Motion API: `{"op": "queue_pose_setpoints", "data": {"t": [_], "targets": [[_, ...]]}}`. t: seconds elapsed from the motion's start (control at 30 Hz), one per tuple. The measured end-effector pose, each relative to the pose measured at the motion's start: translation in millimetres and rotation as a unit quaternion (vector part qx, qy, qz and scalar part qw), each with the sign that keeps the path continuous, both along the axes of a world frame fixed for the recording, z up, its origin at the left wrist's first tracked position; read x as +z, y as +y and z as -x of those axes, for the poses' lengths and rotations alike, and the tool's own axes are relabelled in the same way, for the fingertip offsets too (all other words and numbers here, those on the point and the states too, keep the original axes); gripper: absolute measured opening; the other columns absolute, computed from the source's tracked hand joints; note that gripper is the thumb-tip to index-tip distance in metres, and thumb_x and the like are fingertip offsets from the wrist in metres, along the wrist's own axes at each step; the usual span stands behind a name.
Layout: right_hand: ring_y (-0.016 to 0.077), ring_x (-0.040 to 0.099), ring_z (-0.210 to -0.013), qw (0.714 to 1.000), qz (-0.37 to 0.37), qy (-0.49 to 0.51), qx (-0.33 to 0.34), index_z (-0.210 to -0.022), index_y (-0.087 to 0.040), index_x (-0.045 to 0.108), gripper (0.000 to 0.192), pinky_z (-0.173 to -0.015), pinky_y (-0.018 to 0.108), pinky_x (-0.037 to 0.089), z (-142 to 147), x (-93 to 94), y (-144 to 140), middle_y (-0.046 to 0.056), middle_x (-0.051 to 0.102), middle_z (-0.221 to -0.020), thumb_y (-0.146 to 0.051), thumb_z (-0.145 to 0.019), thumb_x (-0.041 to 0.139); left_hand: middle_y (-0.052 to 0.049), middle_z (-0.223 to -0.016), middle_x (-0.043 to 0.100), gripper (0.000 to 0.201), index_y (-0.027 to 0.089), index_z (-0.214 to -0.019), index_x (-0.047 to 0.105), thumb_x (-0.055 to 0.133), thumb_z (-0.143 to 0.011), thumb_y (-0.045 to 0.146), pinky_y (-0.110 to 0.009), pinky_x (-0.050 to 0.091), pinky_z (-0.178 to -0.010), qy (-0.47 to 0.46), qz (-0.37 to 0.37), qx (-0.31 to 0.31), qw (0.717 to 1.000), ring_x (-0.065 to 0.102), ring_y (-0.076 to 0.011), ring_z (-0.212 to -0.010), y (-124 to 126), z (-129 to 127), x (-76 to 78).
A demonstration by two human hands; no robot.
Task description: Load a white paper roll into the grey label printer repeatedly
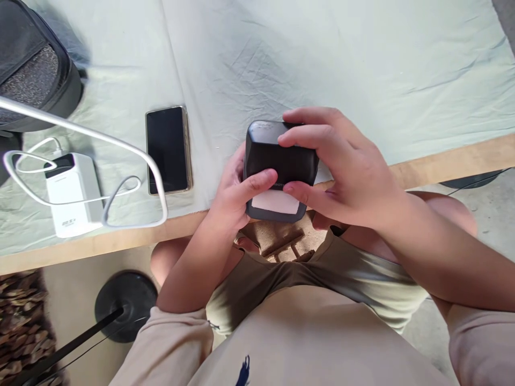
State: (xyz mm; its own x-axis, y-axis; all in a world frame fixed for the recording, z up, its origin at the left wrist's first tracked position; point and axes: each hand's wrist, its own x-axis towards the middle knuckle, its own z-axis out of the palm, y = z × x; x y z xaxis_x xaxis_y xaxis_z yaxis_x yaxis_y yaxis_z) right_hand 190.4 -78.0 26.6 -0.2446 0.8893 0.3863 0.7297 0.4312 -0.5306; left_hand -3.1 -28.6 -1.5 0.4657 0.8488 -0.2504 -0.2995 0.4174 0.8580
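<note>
A small black box [281, 161] with rounded corners is held just above the table's front edge. On its near side are a pale panel [275, 202] and some small lettering, too little of it visible to read. My left hand [237, 190] grips the box's left side, its thumb lying across the front and the other fingers mostly hidden behind. From the right, my right hand [341, 161] closes on the box, with two fingers over its top and the thumb against the front face.
Left of the box lies a phone [167, 150] with a dark screen. Farther left, a white power bank [72, 195] has a white cable [100, 140] looping over it. A black bag [40, 69] occupies the table's far left corner. Below stands a round black base [137, 300] with a pole.
</note>
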Motion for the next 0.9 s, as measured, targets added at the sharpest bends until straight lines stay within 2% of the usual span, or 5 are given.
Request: {"op": "queue_pose_setpoints", "data": {"t": [0.2, 0.43, 0.53, 0.7, 0.9], "targets": [[0.0350, 0.067, -0.141, 0.998, -0.056, 0.013, -0.018, -0.138, -0.027, 0.063, 0.035, -0.115, 0.058, 0.060, -6, -7.9, 3, 0.016, 0.068, -0.151, -0.032, -0.104, 0.063, -0.006, -0.115, 0.079, 0.034, 0.024, -0.109, 0.077, 0.070, -0.102, 0.056, -0.035, 0.065, -0.091, -0.005, 0.102, 0.046, 0.994, 0.075, -0.0273, -0.117, 6, -8, -7.8], [0.0290, 0.055, -0.161, 0.998, -0.041, 0.040, 0.036, -0.148, -0.029, 0.055, 0.048, -0.138, 0.058, 0.046, -9, -12.3, 4, 0.011, 0.063, -0.165, -0.026, -0.101, 0.067, -0.002, -0.087, 0.074, 0.024, 0.022, -0.098, 0.075, 0.073, -0.105, 0.045, -0.031, 0.061, -0.082, 0.003, 0.126, 0.091, 0.988, 0.075, -0.0222, -0.099, 13, -13, -3.4], [0.0326, 0.067, -0.146, 0.994, -0.102, 0.020, 0.018, -0.145, -0.026, 0.060, 0.049, -0.119, 0.055, 0.062, -10, -11.7, 5, 0.014, 0.067, -0.157, -0.035, -0.098, 0.074, -0.002, -0.078, 0.073, 0.027, 0.021, -0.094, 0.075, 0.060, -0.111, 0.035, -0.031, 0.062, -0.078, 0.030, 0.144, 0.099, 0.984, 0.076, -0.0216, -0.092, 15, -14, -0.1], [0.0166, 0.060, -0.064, 0.976, -0.189, 0.044, -0.103, -0.095, -0.029, 0.064, 0.009, -0.063, 0.034, 0.056, -7, -1.3, 2, -0.003, 0.064, -0.072, -0.030, -0.101, 0.071, -0.004, -0.100, 0.083, 0.031, 0.020, -0.095, 0.078, 0.063, -0.108, 0.044, -0.029, 0.066, -0.085, -0.035, 0.109, 0.054, 0.992, 0.081, -0.0229, -0.104, 12, -12, -6.1], [0.0112, 0.069, -0.065, 0.979, -0.159, 0.079, -0.101, -0.092, -0.025, 0.062, 0.012, -0.058, 0.029, 0.048, -3, -3.9, 1, -0.003, 0.081, -0.095, -0.021, -0.100, 0.070, -0.005, -0.106, 0.083, 0.028, 0.024, -0.114, 0.079, 0.081, -0.100, 0.048, -0.033, 0.067, -0.092, -0.042, 0.024, -0.008, 0.999, 0.079, -0.0289, -0.124, 6, -5, -16.9]]}}
